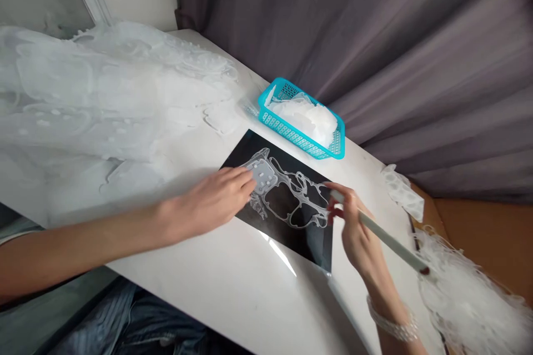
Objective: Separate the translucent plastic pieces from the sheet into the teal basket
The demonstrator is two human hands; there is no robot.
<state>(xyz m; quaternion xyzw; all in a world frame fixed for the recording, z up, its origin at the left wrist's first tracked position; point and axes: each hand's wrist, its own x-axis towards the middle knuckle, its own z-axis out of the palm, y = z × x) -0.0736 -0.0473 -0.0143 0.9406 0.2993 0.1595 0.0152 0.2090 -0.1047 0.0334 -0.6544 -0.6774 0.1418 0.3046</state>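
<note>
A clear, whitish plastic sheet point(261, 173) with several irregular openings and thin curling strips lies on a black board point(310, 249). My left hand point(227, 194) rests at the left end of the sheet, fingers bent over its solid, bumpy part; its fingertips partly hide what they touch. On the right, my right hand point(353, 227) has its fingers closed around a long pale grey-green stick-like tool point(391, 243) with a dark end pointing away from the sheet. The tool's working tip is hard to make out. My right fingertips are at the sheet's right edge.
A turquoise basket point(287, 134) filled with white pieces stands behind the board. A large heap of translucent plastic sheets point(95, 89) covers the table's left side. At right, a tangle of thin white strips point(470, 299) hangs by a cardboard box point(478, 233). A grey curtain point(353, 28) borders the table.
</note>
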